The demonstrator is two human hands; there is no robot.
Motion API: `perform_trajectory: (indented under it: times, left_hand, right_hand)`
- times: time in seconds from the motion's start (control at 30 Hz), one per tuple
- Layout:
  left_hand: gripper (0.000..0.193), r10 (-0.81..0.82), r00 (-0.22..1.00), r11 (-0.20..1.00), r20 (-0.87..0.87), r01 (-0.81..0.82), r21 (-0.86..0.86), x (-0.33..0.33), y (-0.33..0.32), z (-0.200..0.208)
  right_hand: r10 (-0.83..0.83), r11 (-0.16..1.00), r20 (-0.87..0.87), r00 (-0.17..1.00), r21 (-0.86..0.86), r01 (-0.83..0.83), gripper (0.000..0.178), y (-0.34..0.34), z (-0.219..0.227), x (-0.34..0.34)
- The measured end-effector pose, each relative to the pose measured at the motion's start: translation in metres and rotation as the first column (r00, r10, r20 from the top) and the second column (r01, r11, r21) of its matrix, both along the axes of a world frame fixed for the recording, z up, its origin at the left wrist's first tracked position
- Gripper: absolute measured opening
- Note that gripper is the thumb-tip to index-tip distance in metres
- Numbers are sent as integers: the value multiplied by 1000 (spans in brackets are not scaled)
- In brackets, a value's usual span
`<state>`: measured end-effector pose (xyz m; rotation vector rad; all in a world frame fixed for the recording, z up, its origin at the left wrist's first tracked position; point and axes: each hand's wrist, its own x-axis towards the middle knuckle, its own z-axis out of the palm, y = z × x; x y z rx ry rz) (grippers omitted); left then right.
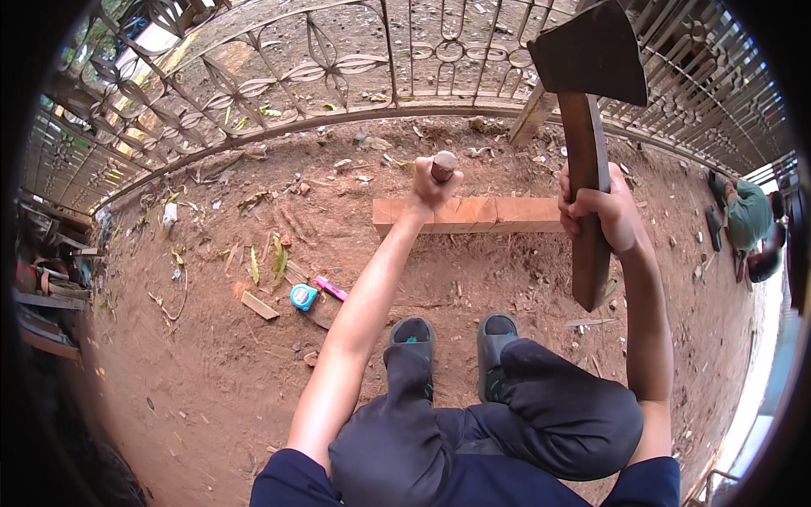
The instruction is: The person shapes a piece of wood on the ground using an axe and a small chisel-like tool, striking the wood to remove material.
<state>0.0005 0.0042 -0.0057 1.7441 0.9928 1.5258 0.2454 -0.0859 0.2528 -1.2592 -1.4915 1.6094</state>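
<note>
My right hand [601, 207] is wrapped round the wooden handle of an axe [589, 63], held raised with its broad dark head at the top. A reddish squared timber beam [473, 213] lies crosswise on the dirt in front of my feet, with thin lines across it. Over its left part, my left hand [435, 188] is closed on an upright round wooden tool handle [443, 165]. Only the rounded top of that handle shows; my fist hides the lower end, so I cannot tell whether it touches the beam. The axe and right hand cover the beam's right end.
Left of my feet lie a blue tape measure [303, 296], a pink item [331, 288] and a wood offcut [259, 305]. A metal fence [338, 68] runs along the far side. Another person [749, 218] in green is low at the far right. Scrap pieces [51, 300] are piled at left.
</note>
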Motion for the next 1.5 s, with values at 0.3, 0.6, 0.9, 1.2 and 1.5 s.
perform_trajectory:
  times: [0.3,0.6,0.9,1.2,1.5]
  left_hand:
    - [15,-35,970,996,240,53,-70,12,11,5]
    - [12,-100,927,923,361,222,-315,-3,48,28]
    - [20,-82,976,953,203,137,-272,0,32,24]
    - [14,-109,945,906,308,222,-362,-3,51,29]
    - [15,26,947,864,319,139,-483,0,83,40]
  right_hand:
    - [-55,993,774,630,-24,117,30,-27,-236,48]
    - [-50,959,542,839,-208,192,20,-28,-266,34]
    - [-499,852,104,860,239,466,6,-23,-256,31]
    - [-76,993,875,478,22,117,28,-19,-275,40]
    - [-76,988,870,487,0,153,32,-19,-284,34]
